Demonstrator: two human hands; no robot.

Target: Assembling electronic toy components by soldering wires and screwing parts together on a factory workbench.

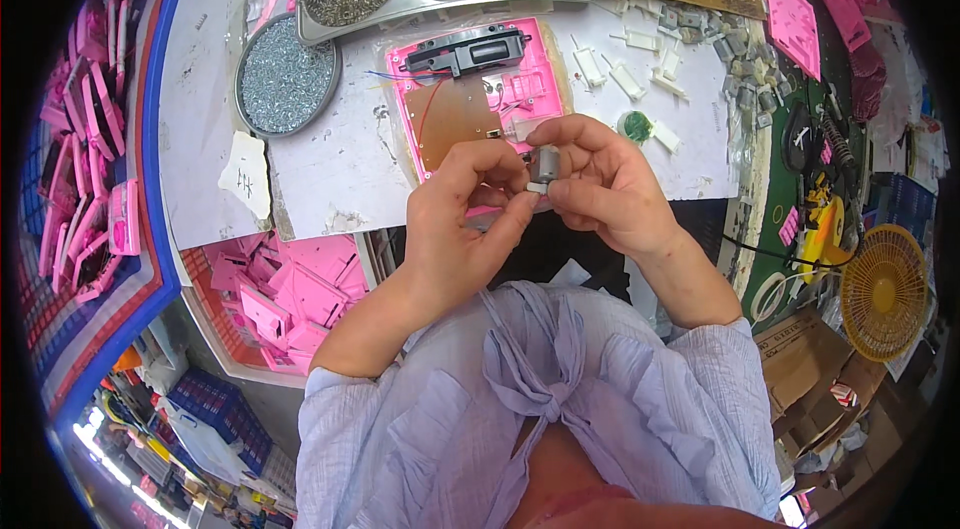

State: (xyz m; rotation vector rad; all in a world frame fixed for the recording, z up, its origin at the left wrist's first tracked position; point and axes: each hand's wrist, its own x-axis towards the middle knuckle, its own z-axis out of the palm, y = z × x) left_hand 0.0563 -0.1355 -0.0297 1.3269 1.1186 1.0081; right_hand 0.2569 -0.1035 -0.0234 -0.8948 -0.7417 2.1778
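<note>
Close in front of my body, my two hands meet over the near edge of the table. A small grey metal motor (547,165) is gripped in the fingers of my right hand (625,191). The fingers of my left hand (445,224) pinch a small white plastic piece (537,188) against the motor's near end; its exact shape is partly covered by fingertips. Just beyond lies an open pink plastic housing (545,59), holding a brown circuit board (455,119), a black oblong module (470,53) and thin red and blue wires.
Left of the housing stands a round dish of small screws (287,77). A metal tray (420,21) holds springs at the back. White plastic parts (626,81) and grey motors (745,64) lie to the right. Pink pieces (300,294) fill a bin below the table's left edge.
</note>
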